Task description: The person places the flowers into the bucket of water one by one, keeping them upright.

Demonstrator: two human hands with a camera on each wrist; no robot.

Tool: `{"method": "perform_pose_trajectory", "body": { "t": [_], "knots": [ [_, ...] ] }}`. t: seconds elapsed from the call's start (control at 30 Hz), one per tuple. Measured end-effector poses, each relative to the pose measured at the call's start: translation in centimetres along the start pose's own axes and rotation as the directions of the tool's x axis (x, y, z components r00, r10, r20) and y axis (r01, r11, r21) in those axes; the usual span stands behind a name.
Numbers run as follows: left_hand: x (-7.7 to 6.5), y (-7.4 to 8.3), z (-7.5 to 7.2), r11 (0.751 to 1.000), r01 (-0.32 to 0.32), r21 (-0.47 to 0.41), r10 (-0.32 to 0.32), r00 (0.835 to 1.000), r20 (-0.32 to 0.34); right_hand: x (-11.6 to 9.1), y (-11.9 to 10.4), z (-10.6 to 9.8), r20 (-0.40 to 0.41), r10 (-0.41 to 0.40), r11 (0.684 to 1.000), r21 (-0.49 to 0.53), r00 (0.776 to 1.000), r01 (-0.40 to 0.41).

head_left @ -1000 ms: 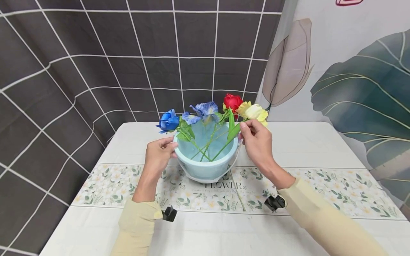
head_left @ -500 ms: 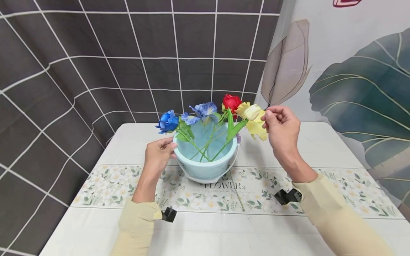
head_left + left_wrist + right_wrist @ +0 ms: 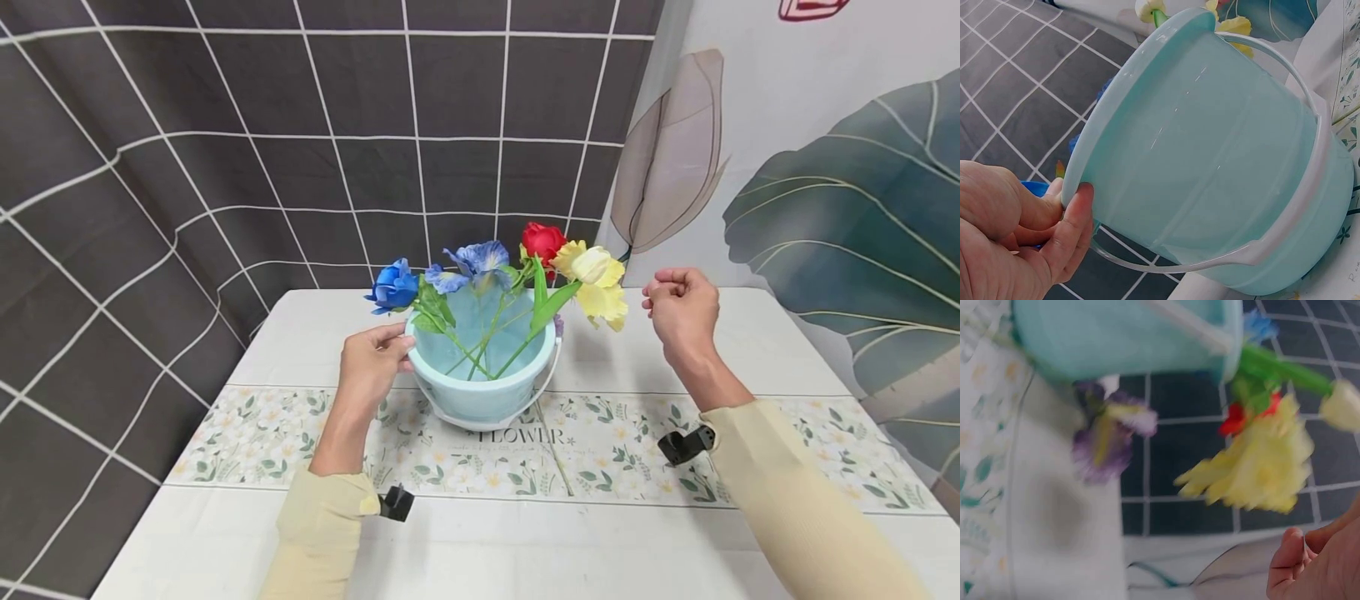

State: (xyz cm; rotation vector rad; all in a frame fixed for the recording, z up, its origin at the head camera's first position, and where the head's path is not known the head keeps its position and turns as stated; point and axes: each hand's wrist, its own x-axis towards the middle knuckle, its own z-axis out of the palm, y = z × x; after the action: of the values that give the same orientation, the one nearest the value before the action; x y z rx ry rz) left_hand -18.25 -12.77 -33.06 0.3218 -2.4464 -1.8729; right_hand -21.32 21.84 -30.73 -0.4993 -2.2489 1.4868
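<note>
My left hand (image 3: 370,362) grips the rim of a light blue bucket (image 3: 487,402), thumb and fingers on either side of it in the left wrist view. Out of the bucket lean a blue flower (image 3: 393,286), a blue-violet iris (image 3: 482,260), a red flower (image 3: 543,241), a white tulip (image 3: 592,266) with green leaves, and a ruffled yellow flower (image 3: 604,303). Their stems cross inside. To the right of the yellow flower, my right hand (image 3: 684,313) hangs in the air, fingers loosely curled, holding nothing and touching nothing.
A purple flower (image 3: 1105,439) lies beside the bucket, mostly hidden in the head view. A thin green stem (image 3: 557,454) stretches toward the front on the flower-printed strip (image 3: 285,429) of the white table (image 3: 480,550). Dark gridded cloth (image 3: 360,100) hangs behind.
My right hand has let go of the white tulip and moved right, away from the flowers. The tulip and yellow flower lean out to the right. My left hand stays on the rim.
</note>
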Motion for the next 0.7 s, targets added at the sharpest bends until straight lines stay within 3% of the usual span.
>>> {"method": "perform_pose_trajectory", "body": {
  "t": [0.1,0.13,0.2,0.33,0.37,0.47,0.57,0.7],
  "knots": [
    [0.0,0.0,0.0,1.000,-0.001,0.000,0.001,1.000,0.002,0.8,1.6,0.3,0.017,0.030,0.997,-0.073,0.999,-0.029],
    [0.0,0.0,0.0,1.000,-0.001,0.000,0.001,1.000,0.003,1.9,3.4,0.4,0.043,0.029,0.999,-0.027,0.999,-0.028],
    [0.0,0.0,0.1,1.000,-0.002,0.001,0.002,1.000,0.003,2.4,4.5,0.7,0.076,0.069,0.997,-0.046,0.995,-0.065],
    [0.1,0.1,0.0,1.000,-0.006,0.001,0.006,1.000,0.003,2.8,6.0,1.1,0.205,0.174,0.984,-0.073,0.963,-0.163],
    [0.1,0.1,0.0,1.000,-0.007,0.001,0.007,1.000,0.003,2.0,5.1,1.1,0.234,0.212,0.973,-0.139,0.949,-0.183],
    [0.1,0.1,0.0,1.000,-0.008,0.001,0.008,1.000,0.004,1.8,5.6,1.4,0.374,0.251,0.967,-0.137,0.893,-0.214],
    [0.1,0.1,0.0,1.000,-0.007,0.005,0.007,1.000,0.002,1.5,5.9,2.0,0.512,0.260,0.965,-0.118,0.819,-0.232],
    [0.0,0.1,0.0,1.000,0.007,0.012,-0.007,1.000,0.001,1.0,6.4,3.4,0.626,0.262,0.960,-0.090,0.735,-0.265]
  ]
}}
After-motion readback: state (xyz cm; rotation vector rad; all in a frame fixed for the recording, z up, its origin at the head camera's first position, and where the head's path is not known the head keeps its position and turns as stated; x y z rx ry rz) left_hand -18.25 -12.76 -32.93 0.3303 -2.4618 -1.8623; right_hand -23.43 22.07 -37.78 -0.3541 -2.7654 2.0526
